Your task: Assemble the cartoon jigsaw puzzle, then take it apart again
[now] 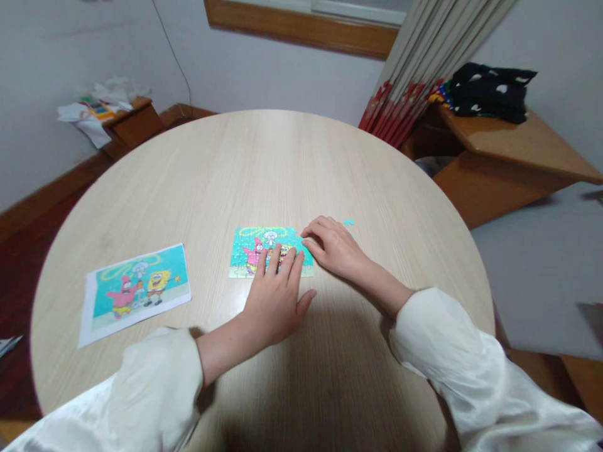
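Note:
A nearly whole jigsaw puzzle (242, 248) with cartoon figures on a turquoise background lies flat on the table in front of me. My left hand (276, 298) rests palm down with fingers spread over its lower middle, hiding part of the picture. At the puzzle's upper right edge, my right hand (332, 245) has thumb and index finger drawn together on a puzzle piece, mostly hidden by the fingertips. A few loose turquoise puzzle pieces (348, 222) lie just beyond the right hand. To the left is a paper sheet (141, 285) printed with the same picture.
The round wooden table (282, 163) carries all this. Behind it on the right, a wooden cabinet (518, 141) holds a black patterned cloth (492, 91), next to a curtain (409, 69). Papers and plastic lie on a small wooden stand (134, 119) at the back left.

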Available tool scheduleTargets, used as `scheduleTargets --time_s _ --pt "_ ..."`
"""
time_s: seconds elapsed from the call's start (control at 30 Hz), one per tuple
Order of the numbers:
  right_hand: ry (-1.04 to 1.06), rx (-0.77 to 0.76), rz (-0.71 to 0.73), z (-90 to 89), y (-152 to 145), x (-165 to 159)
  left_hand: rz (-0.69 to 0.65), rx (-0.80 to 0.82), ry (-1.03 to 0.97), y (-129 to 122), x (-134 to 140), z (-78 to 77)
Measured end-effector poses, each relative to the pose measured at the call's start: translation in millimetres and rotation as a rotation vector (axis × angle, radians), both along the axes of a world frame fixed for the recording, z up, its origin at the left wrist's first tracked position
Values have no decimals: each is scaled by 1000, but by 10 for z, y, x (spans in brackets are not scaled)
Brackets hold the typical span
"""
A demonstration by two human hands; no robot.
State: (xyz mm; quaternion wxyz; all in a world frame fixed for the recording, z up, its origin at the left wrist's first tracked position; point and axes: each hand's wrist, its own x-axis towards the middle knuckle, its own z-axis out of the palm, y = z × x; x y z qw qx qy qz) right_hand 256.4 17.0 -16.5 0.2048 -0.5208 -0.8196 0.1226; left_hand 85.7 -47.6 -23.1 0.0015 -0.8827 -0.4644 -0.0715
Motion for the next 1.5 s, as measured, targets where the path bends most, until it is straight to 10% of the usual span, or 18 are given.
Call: scheduleTargets --time_s 1.5 --pt "214 -96 -87 -26 10 -38 6 12 -4 -4 11 -14"
